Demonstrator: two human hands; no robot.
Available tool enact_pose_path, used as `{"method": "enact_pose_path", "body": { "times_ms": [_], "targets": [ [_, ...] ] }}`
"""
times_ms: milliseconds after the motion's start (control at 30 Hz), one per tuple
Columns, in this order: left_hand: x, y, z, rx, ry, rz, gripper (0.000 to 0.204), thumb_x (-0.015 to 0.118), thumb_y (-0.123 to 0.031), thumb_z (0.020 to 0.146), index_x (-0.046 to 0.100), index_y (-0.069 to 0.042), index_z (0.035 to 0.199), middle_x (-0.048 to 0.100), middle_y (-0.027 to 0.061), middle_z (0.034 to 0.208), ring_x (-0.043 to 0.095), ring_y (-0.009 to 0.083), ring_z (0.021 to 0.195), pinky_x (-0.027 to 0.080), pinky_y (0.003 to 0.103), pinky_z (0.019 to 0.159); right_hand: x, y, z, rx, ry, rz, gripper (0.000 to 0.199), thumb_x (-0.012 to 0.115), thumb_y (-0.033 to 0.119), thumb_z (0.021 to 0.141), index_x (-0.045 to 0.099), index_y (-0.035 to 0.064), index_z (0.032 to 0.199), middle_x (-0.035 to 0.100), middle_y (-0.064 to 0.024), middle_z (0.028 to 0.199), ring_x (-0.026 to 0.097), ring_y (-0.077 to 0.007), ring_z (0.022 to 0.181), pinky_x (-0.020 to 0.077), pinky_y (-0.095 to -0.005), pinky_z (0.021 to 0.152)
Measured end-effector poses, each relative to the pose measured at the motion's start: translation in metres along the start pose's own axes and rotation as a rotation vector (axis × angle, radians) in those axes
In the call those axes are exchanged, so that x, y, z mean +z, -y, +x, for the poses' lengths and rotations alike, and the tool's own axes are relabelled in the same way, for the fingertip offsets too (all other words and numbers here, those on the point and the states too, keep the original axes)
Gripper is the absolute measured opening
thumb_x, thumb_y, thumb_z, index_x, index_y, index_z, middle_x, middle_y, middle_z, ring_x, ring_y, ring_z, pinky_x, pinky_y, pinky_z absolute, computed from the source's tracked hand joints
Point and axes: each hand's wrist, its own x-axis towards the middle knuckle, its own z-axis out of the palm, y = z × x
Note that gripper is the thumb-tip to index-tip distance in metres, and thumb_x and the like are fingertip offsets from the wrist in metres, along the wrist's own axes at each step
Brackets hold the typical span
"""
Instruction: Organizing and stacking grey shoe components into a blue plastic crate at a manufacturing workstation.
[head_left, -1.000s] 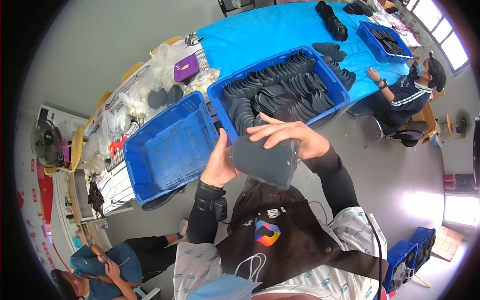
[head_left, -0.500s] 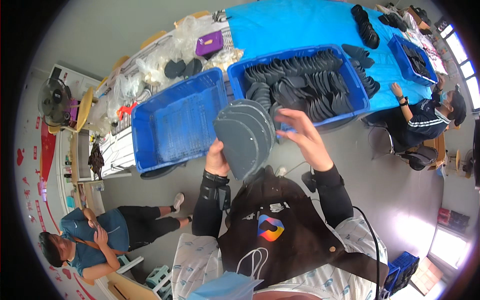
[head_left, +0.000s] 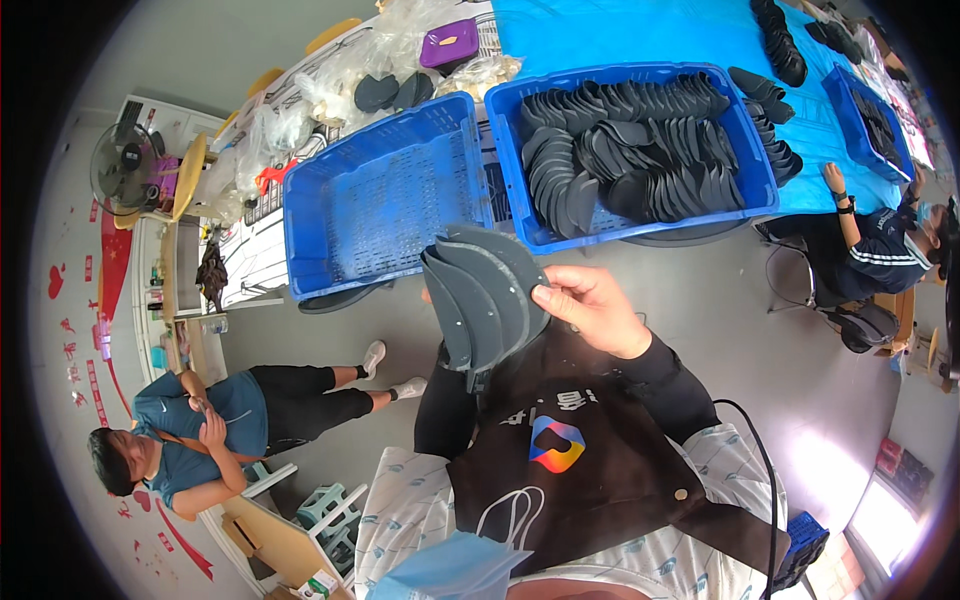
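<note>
Currently the right hand [head_left: 592, 310] pinches the edge of a fanned stack of dark grey curved flat plastic pieces [head_left: 487, 292], thumb and fingertips pressed on the top piece's right rim. The stack is held up at chest height, just in front of the black apron [head_left: 560, 450], below the gap between the two crates. The left hand is hidden behind the stack; only its black-sleeved forearm [head_left: 445, 410] shows, so its finger state cannot be told, though it looks to support the stack from below.

Beyond the stack, on the left, sits an empty blue perforated plastic crate [head_left: 375, 200]; to its right a second blue crate [head_left: 745, 140] is packed with rows of the same dark pieces, resting on a blue-covered table [head_left: 620, 35].

Judged step: sorting or counting through the stack in hand, peeling pieces apart. Next move likely calls for keeping the fan from slipping while separating one piece, then a reach forward to a crate.

A seated person in a teal shirt [head_left: 180, 430] is lower left, another at the table far right [head_left: 880, 240].
</note>
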Motion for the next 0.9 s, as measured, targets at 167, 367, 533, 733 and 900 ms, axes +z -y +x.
{"method": "enact_pose_path", "body": {
  "times_ms": [167, 367, 533, 733, 900],
  "targets": [
    [0.015, -0.029, 0.008, -0.033, 0.118, 0.15, 0.066, 0.08, -0.046, 0.091, 0.062, -0.008, 0.142, 0.071, 0.007, 0.132, 0.066, 0.0139, 0.118, 0.056, 0.031, 0.094, 0.006, -0.005, 0.002, -0.119, -0.026, 0.089, 0.024, 0.07, 0.012, 0.103, 0.067, 0.0015, 0.124, 0.054, 0.0098, 0.083, 0.044, 0.0015, 0.073, 0.0369, -0.0197, 0.063],
    [0.045, 0.012, 0.04, 0.057, 0.334, 0.107, 0.064, 0.078, -0.047, 0.093, 0.063, -0.01, 0.143, 0.071, 0.006, 0.134, 0.066, 0.0121, 0.12, 0.054, 0.03, 0.097, -0.008, -0.001, -0.003, -0.063, 0.027, -0.109, 0.041, 0.066, 0.006, 0.102, 0.057, -0.0035, 0.141, 0.067, -0.0033, 0.126, 0.061, -0.0092, 0.114, 0.0486, -0.0289, 0.099],
    [0.093, 0.037, 0.066, -0.066, 0.31, 0.116, 0.063, 0.087, -0.039, 0.086, 0.066, -0.008, 0.137, 0.072, 0.0083, 0.128, 0.068, 0.0117, 0.114, 0.056, 0.029, 0.094, -0.019, 0.0, -0.018, -0.067, -0.007, 0.08, 0.032, 0.066, 0.007, 0.103, 0.062, -0.0017, 0.133, 0.062, 0.0031, 0.108, 0.053, -0.004, 0.096, 0.044, -0.024, 0.084],
    [-0.009, -0.025, 0.059, -0.266, 0.413, -0.39, 0.064, 0.093, -0.028, 0.08, 0.066, -0.006, 0.134, 0.076, 0.0066, 0.114, 0.07, 0.0073, 0.099, 0.057, 0.022, 0.076, -0.001, 0.009, 0.003, -0.114, -0.065, 0.08, 0.023, 0.067, 0.006, 0.103, 0.066, 0.0002, 0.125, 0.063, 0.0078, 0.101, 0.051, 0.001, 0.084, 0.0422, -0.0198, 0.073],
    [0.142, 0.048, 0.086, -0.098, -0.178, 0.304, 0.072, 0.095, -0.032, 0.078, 0.063, -0.005, 0.137, 0.075, 0.0069, 0.117, 0.071, 0.0122, 0.101, 0.059, 0.024, 0.078, -0.023, 0.006, 0.003, -0.139, -0.168, 0.036, 0.032, 0.071, 0.002, 0.099, 0.062, 0.0, 0.13, 0.066, 0.0042, 0.11, 0.057, -0.0014, 0.098, 0.0468, -0.0207, 0.084]
  ]
}}
